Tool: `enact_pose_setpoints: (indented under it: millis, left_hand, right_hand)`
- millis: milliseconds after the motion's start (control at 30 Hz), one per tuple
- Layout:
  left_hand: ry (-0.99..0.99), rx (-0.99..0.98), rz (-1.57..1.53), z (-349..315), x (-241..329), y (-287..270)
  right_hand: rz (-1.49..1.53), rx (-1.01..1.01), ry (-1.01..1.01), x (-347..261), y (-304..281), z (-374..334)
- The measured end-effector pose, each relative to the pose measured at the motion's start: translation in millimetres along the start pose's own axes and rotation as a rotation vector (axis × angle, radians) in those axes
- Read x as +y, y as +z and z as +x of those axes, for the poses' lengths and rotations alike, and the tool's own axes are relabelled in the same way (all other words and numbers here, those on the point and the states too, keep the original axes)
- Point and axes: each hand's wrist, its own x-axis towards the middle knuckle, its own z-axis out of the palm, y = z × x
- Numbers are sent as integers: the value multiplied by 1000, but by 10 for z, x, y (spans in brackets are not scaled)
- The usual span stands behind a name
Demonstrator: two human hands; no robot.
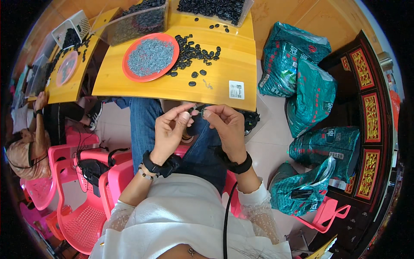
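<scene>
Clamping small dark piece [191, 110] with left hand [170, 129], just off desk [237, 52] at six o'clock, probably for control; with right hand [229, 129] alongside, impossible to tell its grip. Within easy reach of red plate [146, 78], eleven o'clock.

bright, fairly even light, with pale glints on the green bags [312, 97]; the dark cabinet [371, 116] bows in the fisheye curve, black corners framing the round view
</scene>
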Motion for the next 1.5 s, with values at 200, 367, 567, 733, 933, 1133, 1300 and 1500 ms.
enact_pose_setpoints:
  millis: [200,367,567,733,933,1133,1300,1500]
  left_hand:
    - [-274,-7,-403,53,-70,-81]
    - [-416,18,-569,86,-1,-100]
    - [-423,19,-564,68,12,-88]
    - [-97,85,-135,10,-20,-8]
    - [230,62,263,-2,95,5]
    - [239,29,250,-22,108,5]
    - [235,-2,272,-15,106,-5]
    - [207,-3,229,-14,88,1]
  right_hand:
    - [16,-6,-3,-10,17,-11]
    - [-6,-3,-12,-14,7,-9]
    - [-12,-5,-19,-9,9,-12]
    - [-5,7,-10,-76,27,-41]
    - [-35,6,-33,-94,27,-62]
    - [-96,7,-33,-95,23,-64]
    - [-96,9,-48,-77,15,-52]
    - [-128,22,-68,-52,18,-46]
